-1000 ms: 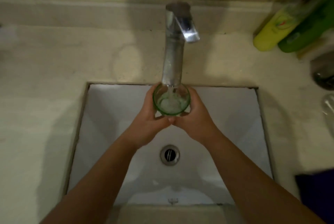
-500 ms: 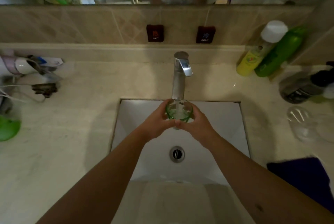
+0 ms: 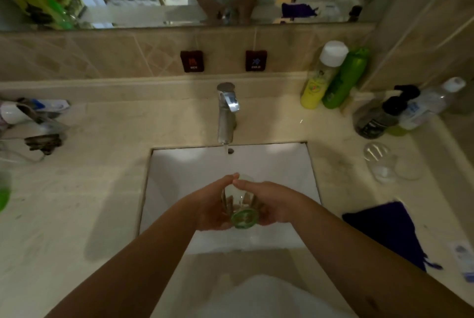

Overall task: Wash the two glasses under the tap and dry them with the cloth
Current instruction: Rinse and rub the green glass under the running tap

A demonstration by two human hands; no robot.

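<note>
A clear glass with a green base (image 3: 241,208) is held over the white sink (image 3: 179,176), tipped so its green bottom faces me and its mouth points away toward the tap. My left hand (image 3: 214,206) clasps its left side and my right hand (image 3: 269,202) its right side. The chrome tap (image 3: 227,112) runs a thin stream that falls just beyond the glass. A second clear glass (image 3: 379,162) lies on the counter to the right. The dark blue cloth (image 3: 384,230) lies at the counter's right front.
A yellow bottle (image 3: 318,79) and a green bottle (image 3: 343,79) stand at the back right, with a dark pump bottle (image 3: 379,115) and a clear bottle (image 3: 425,104) beside them. Clutter with cords (image 3: 36,125) sits at the left. HOT (image 3: 192,61) and COLD (image 3: 256,60) tags hang on the tiles.
The glass was upright under the tap, filling with water; it has since been pulled toward me and tipped, base facing me. The camera view has lifted and widened.
</note>
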